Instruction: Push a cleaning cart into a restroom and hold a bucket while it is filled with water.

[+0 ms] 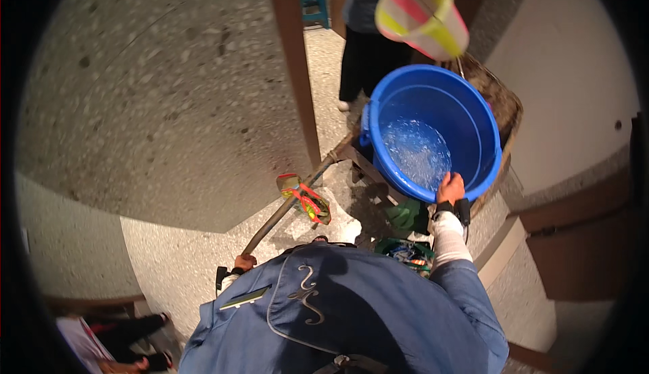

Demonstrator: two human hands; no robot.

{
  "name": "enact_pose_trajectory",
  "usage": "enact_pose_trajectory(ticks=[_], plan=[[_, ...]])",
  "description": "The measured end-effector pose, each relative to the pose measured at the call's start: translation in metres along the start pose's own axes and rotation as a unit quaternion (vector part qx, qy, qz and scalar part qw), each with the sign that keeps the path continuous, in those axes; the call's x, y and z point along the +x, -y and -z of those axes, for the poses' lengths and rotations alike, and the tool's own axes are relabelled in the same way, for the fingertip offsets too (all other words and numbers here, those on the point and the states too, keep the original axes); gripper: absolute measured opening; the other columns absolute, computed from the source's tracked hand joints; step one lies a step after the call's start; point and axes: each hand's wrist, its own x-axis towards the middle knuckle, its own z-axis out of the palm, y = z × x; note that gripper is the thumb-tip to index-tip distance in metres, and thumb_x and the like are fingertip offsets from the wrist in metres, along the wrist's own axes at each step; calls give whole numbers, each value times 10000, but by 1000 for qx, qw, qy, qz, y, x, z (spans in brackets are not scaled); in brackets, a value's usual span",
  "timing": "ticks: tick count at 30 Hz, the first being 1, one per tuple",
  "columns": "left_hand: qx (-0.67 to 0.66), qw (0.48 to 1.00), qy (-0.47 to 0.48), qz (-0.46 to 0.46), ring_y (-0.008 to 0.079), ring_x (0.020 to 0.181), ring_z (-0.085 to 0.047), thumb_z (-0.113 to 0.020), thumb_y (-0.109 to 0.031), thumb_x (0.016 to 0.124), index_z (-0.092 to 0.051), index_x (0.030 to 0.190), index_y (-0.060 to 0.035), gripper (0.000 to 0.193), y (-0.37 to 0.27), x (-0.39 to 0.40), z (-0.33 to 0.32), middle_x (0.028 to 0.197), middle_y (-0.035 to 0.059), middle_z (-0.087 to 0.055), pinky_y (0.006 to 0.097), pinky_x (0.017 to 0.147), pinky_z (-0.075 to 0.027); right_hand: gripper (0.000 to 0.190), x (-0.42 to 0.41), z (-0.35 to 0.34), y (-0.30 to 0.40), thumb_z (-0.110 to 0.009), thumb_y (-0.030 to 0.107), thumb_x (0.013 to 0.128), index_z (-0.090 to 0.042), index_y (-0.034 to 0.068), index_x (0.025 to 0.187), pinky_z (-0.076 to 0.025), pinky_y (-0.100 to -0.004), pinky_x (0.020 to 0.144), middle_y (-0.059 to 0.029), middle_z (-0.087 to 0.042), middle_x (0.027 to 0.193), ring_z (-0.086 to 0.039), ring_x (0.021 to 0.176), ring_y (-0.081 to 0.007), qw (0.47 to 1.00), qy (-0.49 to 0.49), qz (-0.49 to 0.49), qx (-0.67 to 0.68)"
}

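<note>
My right hand (450,189) grips the near rim of a large blue plastic tub (431,194). Water (417,151) lies shallow and rippled in the tub's bottom. With my left hand (246,262) I hold the end of a long pole handle (274,222), which runs forward toward the cart under the tub. A small bag (307,201) with red straps hangs on that handle. Beyond the tub, another person's hands tilt a striped pink, yellow and white bucket (426,24); a thin trickle of water falls from it. The brown, worn cart tray (507,105) shows behind the tub.
A green basket (405,252) of small items sits below my right forearm, near green cloth or plastic (405,214). A speckled wall (167,100) stands at left, with a blue stool (314,6) beyond the doorway. Another person (111,343) is at lower left.
</note>
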Motion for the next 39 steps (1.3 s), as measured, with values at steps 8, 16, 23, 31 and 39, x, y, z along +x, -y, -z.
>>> enact_pose_trajectory(ticks=[8, 16, 23, 31, 39], plan=[[163, 983, 3, -80, 146, 660, -586, -601, -87, 675, -615, 741, -22, 94, -8, 30, -5, 696, 60, -612, 272, 601, -467, 190, 3, 2, -10, -526, 236, 767, -532, 46, 753, -416, -421, 558, -155, -556, 682, -539, 643, -328, 998, 56, -40, -15], [26, 995, 63, -72, 175, 704, -594, -558, -30, 646, -599, 786, 32, 159, -20, 54, -8, 732, 92, -611, 267, 667, -476, 191, 4, 1, -5, -533, 226, 769, -525, 48, 700, -411, -411, 552, -147, -549, 654, -534, 620, -317, 998, 38, -46, -5], [7, 988, 121, -101, 167, 709, -583, -572, -48, 667, -590, 807, 40, 166, -21, 54, -4, 752, 97, -604, 270, 658, -469, 194, 0, -4, -10, -519, 241, 771, -525, 51, 731, -411, -417, 554, -148, -552, 655, -538, 621, -320, 996, 59, -59, 25], [-78, 979, 167, -85, 196, 707, -577, -569, -39, 664, -542, 908, 75, 270, -17, 52, 9, 767, 123, -589, 291, 667, -463, 163, 4, -4, -4, -536, 207, 757, -522, 55, 702, -415, -410, 547, -137, -546, 630, -535, 598, -313, 996, 53, -61, 23], [-58, 989, 136, -2, 150, 702, -568, -632, -55, 659, -565, 905, 44, 273, -20, 38, 9, 776, 75, -593, 270, 654, -452, 158, 2, -7, -8, -543, 199, 752, -531, 52, 695, -422, -400, 549, -132, -553, 637, -540, 603, -305, 995, 64, -73, 21]])
